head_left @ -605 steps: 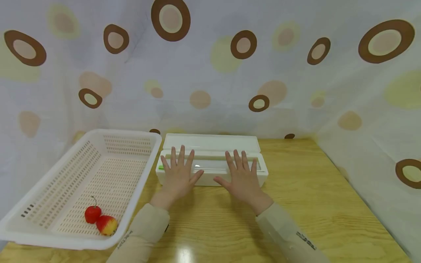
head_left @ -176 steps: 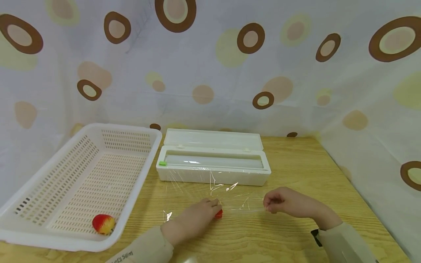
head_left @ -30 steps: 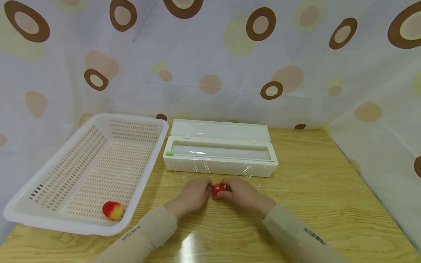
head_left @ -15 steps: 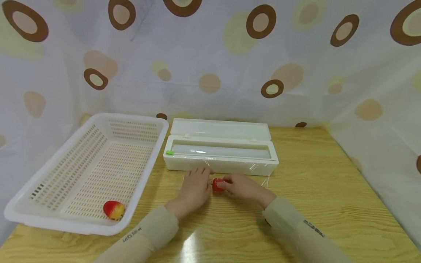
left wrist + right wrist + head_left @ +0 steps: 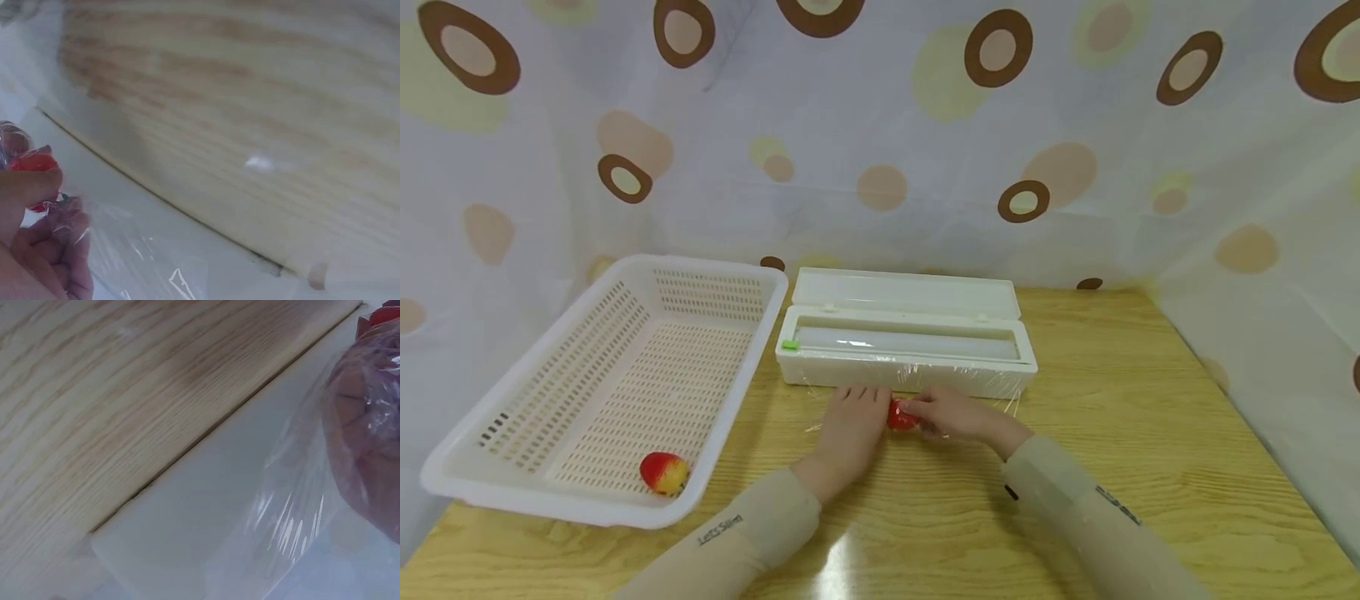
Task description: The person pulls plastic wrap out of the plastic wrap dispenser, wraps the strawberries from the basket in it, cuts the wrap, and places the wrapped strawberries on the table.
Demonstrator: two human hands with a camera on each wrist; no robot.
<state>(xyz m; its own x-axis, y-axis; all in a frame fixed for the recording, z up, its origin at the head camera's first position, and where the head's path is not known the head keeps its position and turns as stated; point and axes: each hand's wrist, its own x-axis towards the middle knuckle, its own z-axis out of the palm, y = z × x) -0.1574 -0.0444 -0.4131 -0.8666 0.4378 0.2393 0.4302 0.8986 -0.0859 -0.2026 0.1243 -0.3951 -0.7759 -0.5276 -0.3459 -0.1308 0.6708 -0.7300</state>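
A red cherry (image 5: pixel 900 415), wrapped in clear cling film, is between both hands in front of the white film box (image 5: pixel 805 372). My right hand (image 5: pixel 953 412) pinches it from the right with thumb and fingers. At its other side is my left hand (image 5: pixel 852 427); in the left wrist view the thumb presses on the cherry (image 5: pixel 32 164) and the fingers curl under it, film gathered around them. Stretched cling film (image 5: pixel 290 519) runs from the hands to the box in the right wrist view. There, film covers the right fingers and only a sliver of red shows.
The box's lid (image 5: pixel 902 290) stands open at the back, a film roll (image 5: pixel 925 342) inside and a green slider (image 5: pixel 790 344) at its left end. On the left, a white perforated basket (image 5: pixel 730 417) holds a red-yellow fruit (image 5: pixel 664 473). A patterned curtain (image 5: pixel 820 225) closes the back.
The cherry, once in the basket, is now wrapped in pulled-out film. Over the last second both hands have moved it slightly forward, closer to the box, and the left hand has turned fingers-forward.
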